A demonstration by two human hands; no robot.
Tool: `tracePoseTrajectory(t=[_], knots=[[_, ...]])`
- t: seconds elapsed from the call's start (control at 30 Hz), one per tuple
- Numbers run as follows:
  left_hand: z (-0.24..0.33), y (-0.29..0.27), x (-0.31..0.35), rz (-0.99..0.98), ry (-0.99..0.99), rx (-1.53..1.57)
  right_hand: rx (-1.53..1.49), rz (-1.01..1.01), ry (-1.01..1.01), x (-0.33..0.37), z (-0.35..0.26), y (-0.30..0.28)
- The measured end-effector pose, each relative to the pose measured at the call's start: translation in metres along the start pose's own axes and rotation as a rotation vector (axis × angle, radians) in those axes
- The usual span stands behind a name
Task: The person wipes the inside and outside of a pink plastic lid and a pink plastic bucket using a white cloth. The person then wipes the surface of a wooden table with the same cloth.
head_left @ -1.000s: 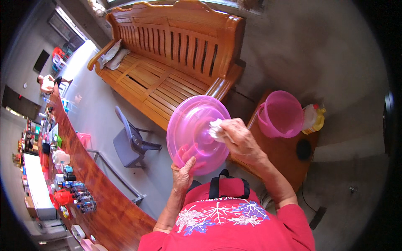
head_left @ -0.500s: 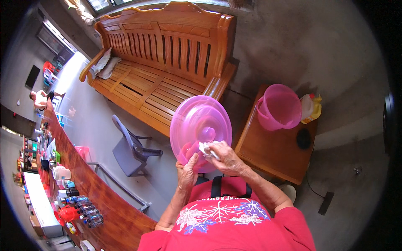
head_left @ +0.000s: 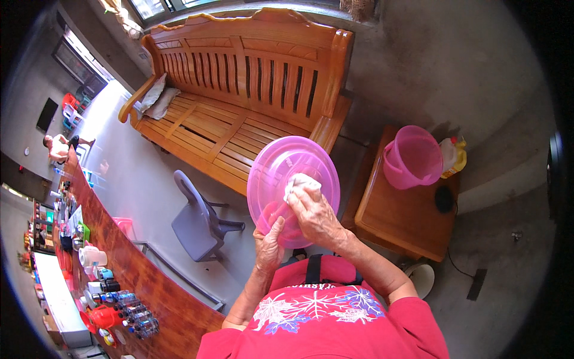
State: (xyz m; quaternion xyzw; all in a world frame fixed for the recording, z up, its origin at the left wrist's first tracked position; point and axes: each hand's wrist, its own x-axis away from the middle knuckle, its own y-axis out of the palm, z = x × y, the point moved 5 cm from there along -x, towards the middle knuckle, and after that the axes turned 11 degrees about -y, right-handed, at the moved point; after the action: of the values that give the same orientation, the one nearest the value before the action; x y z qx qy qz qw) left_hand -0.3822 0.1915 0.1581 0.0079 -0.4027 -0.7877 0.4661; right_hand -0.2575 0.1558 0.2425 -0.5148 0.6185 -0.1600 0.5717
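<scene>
A round, see-through pink plastic lid [head_left: 270, 164] is held up in front of my chest. My left hand [head_left: 269, 244] grips its near rim, thumb on the upper face and the other fingers mostly hidden beneath. Bunched in my right hand [head_left: 317, 216] is a white cloth [head_left: 305, 180], pressed against the middle of the lid. The cloth covers the lid's centre, so the knob there is hidden.
To the right, a low wooden table [head_left: 397, 224] bears a pink bucket [head_left: 412, 158] and a yellow jug [head_left: 460, 157]. A wooden bench [head_left: 239, 128] stands ahead, with a grey plastic chair [head_left: 194, 224] before it. Bottles [head_left: 140, 320] crowd the long counter [head_left: 161, 293] at left.
My right hand has slid the cloth from the lid's near part up onto its centre. The left hand keeps its hold on the rim. My view has shifted slightly.
</scene>
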Motion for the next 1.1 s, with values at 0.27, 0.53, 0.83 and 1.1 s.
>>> tracePoseTrajectory(t=[0.27, 0.53, 0.83, 1.1], knots=[[0.005, -0.006, 0.005, -0.037, -0.178, 0.072, -0.747, -0.199, 0.592, 0.057, 0.026, -0.013], [-0.003, -0.005, 0.001, -0.112, -0.044, -0.089, -0.021, 0.210, -0.102, -0.024, -0.034, 0.010], [0.013, 0.012, 0.004, -0.262, -0.231, 0.018, 0.211, 0.277, 0.277, -0.038, 0.052, 0.001], [0.021, -0.002, -0.001, -0.271, -0.183, -0.102, 0.020, 0.373, 0.385, -0.021, 0.097, 0.010]])
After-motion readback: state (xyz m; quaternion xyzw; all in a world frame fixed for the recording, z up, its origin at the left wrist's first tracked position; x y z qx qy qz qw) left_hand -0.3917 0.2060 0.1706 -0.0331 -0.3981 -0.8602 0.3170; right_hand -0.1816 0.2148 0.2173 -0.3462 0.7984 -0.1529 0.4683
